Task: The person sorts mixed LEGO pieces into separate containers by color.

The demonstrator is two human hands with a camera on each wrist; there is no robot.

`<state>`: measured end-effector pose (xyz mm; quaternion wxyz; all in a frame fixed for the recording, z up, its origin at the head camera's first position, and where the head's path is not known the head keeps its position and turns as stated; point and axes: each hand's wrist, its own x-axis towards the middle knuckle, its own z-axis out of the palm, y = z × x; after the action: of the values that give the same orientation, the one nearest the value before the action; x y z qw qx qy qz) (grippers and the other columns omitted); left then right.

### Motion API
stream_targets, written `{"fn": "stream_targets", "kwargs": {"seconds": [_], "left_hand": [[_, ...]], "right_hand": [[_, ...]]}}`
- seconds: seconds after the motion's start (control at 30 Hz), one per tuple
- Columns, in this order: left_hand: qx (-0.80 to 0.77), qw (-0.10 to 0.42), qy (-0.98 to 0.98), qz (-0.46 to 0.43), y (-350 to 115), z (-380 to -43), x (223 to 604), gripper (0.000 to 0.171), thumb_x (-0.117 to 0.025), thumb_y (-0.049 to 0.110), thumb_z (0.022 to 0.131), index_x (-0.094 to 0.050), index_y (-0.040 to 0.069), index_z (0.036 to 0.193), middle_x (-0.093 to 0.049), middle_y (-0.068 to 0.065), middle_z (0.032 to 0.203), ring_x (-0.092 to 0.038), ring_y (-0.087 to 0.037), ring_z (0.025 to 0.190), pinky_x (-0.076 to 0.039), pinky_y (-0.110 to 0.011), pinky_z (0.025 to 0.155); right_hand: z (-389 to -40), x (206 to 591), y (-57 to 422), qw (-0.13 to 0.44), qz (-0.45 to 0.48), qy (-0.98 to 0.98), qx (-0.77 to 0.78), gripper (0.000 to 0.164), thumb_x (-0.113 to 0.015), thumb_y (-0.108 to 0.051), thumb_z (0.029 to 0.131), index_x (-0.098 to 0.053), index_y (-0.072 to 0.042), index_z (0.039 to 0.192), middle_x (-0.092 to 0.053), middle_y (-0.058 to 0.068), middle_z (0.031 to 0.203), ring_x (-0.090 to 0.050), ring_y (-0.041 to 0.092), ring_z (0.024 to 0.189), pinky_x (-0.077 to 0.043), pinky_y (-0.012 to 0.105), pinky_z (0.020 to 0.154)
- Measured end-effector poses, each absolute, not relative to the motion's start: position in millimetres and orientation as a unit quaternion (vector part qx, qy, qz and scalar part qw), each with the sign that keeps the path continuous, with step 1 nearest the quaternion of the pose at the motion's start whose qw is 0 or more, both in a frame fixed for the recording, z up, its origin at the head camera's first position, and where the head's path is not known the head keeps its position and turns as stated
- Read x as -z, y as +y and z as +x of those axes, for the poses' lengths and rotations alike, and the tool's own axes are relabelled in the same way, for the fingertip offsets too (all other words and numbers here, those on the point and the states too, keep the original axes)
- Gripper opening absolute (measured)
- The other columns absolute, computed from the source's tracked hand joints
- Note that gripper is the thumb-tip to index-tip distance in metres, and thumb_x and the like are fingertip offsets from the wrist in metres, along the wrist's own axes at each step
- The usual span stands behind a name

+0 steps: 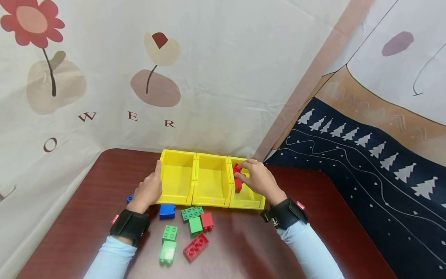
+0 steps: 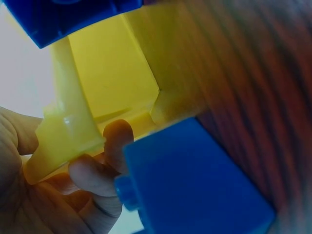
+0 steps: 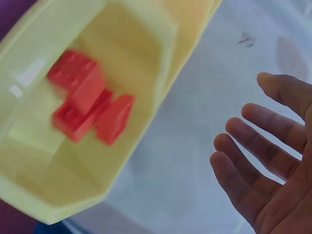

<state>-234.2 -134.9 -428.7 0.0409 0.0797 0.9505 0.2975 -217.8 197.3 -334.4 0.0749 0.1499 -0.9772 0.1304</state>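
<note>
Three yellow bins stand joined in a row on the table. My left hand (image 1: 149, 190) grips the side of the left bin (image 1: 177, 174); in the left wrist view its fingers curl round the bin's edge (image 2: 73, 131). Over the right bin (image 1: 249, 198) is my right hand (image 1: 259, 178), its fingers spread and holding nothing in the right wrist view. Several red toy bricks (image 3: 80, 78) lie piled in that bin. The middle bin (image 1: 211, 176) shows a bare floor. A blue brick (image 2: 200, 180) looms close to the left wrist camera.
In front of the bins lie a blue brick (image 1: 167, 211), several green bricks (image 1: 169, 233) and two red bricks (image 1: 196, 247). Another blue brick (image 1: 129, 198) shows partly beside my left wrist. A printed cloth (image 1: 223, 77) hangs behind the dark red table (image 1: 115, 170).
</note>
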Motion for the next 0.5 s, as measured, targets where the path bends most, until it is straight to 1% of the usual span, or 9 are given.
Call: {"fn": "stream_targets", "kwargs": {"seconds": [0.13, 0.27, 0.43, 0.5], "left_hand": [[-0.296, 0.043, 0.951, 0.076, -136.2, -235.1, 427.5, 0.075, -0.044, 0.007, 0.102, 0.008, 0.007, 0.157, -0.052, -0.025, 0.109, -0.045, -0.025, 0.063, -0.039, -0.033, 0.060], [-0.292, 0.046, 0.952, 0.078, -135.5, -235.8, 427.0, 0.075, -0.043, 0.007, 0.102, 0.008, 0.006, 0.157, -0.052, -0.025, 0.109, -0.045, -0.025, 0.063, -0.039, -0.033, 0.059], [-0.287, 0.050, 0.954, 0.074, -133.6, -236.0, 427.4, 0.075, -0.044, 0.007, 0.102, 0.008, 0.006, 0.157, -0.051, -0.025, 0.110, -0.045, -0.025, 0.064, -0.040, -0.034, 0.061], [-0.286, 0.049, 0.954, 0.073, -133.8, -235.6, 428.2, 0.075, -0.044, 0.007, 0.102, 0.007, 0.006, 0.157, -0.051, -0.025, 0.109, -0.045, -0.025, 0.065, -0.041, -0.034, 0.062]], "right_hand": [[-200.5, 334.7, 182.6, 0.090, 0.200, -0.966, -0.137, 0.034, -0.078, -0.027, 0.084, -0.072, -0.009, 0.112, -0.072, 0.008, 0.108, -0.066, 0.023, 0.096, -0.057, 0.035, 0.083], [-184.3, 350.9, 164.6, 0.094, 0.250, -0.952, -0.151, 0.037, -0.081, -0.025, 0.081, -0.071, -0.006, 0.112, -0.072, 0.008, 0.107, -0.067, 0.023, 0.099, -0.056, 0.035, 0.087], [-165.7, 384.2, 145.1, 0.056, 0.299, -0.941, -0.151, 0.038, -0.080, -0.023, 0.082, -0.070, -0.004, 0.113, -0.070, 0.009, 0.112, -0.067, 0.022, 0.102, -0.055, 0.033, 0.088], [-160.7, 396.0, 138.6, 0.034, 0.314, -0.939, -0.138, 0.035, -0.080, -0.023, 0.082, -0.071, -0.005, 0.111, -0.070, 0.008, 0.112, -0.067, 0.020, 0.102, -0.055, 0.030, 0.088]]}}
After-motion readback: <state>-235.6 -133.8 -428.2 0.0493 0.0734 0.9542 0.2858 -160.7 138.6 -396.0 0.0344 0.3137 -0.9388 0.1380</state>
